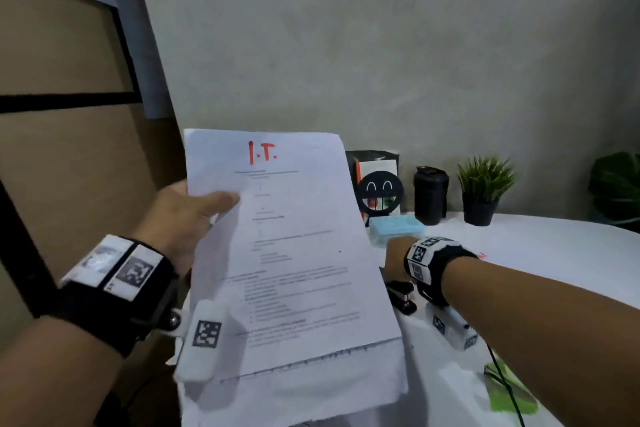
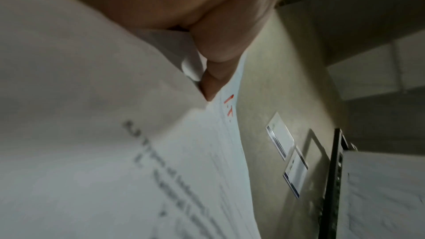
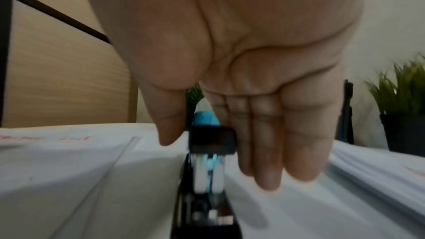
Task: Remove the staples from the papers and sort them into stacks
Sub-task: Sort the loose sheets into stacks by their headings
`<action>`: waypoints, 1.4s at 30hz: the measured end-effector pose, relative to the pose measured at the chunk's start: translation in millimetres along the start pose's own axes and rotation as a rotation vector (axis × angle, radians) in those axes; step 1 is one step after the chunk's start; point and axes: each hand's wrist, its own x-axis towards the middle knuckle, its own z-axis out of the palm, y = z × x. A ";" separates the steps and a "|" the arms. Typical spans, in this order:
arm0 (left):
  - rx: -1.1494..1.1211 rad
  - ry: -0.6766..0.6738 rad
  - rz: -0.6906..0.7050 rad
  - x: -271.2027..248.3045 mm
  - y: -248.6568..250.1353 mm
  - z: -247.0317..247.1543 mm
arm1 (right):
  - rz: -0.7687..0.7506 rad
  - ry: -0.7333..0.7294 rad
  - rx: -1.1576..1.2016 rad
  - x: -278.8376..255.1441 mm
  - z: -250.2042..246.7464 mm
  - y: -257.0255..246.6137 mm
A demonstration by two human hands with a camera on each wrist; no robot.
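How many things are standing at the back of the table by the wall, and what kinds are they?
Potted plants: 1
Black cups: 1
Smiley-face things: 1
Boxes behind the smiley: 1
Blue boxes: 1
Total: 5

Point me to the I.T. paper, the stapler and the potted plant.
I.T. paper (image 1: 304, 253): head view, middle of the printed page.
stapler (image 3: 212, 141): right wrist view, black top end.
potted plant (image 1: 479, 210): head view, black pot.
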 end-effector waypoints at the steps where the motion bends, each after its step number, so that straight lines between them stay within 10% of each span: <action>1: -0.034 -0.010 -0.022 0.0 -0.9 1.4 | 0.004 0.110 0.134 -1.7 -11.0 3.7; 4: -0.117 -0.032 -0.058 -4.7 -0.4 11.2 | -0.042 0.149 0.913 -38.6 -55.3 6.9; 7: -0.197 -0.053 -0.089 -10.9 -0.2 29.3 | -0.244 -0.254 1.559 -101.3 -74.4 22.1; 10: -0.248 -0.112 -0.106 -13.2 -2.1 53.0 | -0.327 -0.016 1.456 -131.5 -60.0 44.7; 15: -0.007 -0.199 -0.100 -23.8 1.2 88.4 | 0.044 0.390 1.243 -128.6 -44.0 152.9; 20: 0.745 -0.414 0.018 -32.4 -10.9 82.7 | 0.338 0.343 0.592 -114.3 -11.2 257.2; 25: 1.540 -0.799 0.130 -49.2 -43.8 85.2 | 0.295 0.244 0.194 -91.6 29.0 288.6; 29: 1.669 -0.957 0.031 -62.2 -74.7 91.7 | 0.364 0.180 -0.025 -90.0 28.2 268.5; 33: 1.713 -1.012 0.079 -74.4 -83.4 108.5 | 0.205 0.425 -0.032 -109.8 2.5 208.8; 38: 1.904 -1.091 0.301 -65.4 -94.1 154.2 | -0.241 -0.198 0.129 -167.8 23.2 91.8; 42: 1.957 -1.181 0.346 -50.0 -101.0 179.7 | -0.258 -0.198 -0.124 -175.4 51.4 70.8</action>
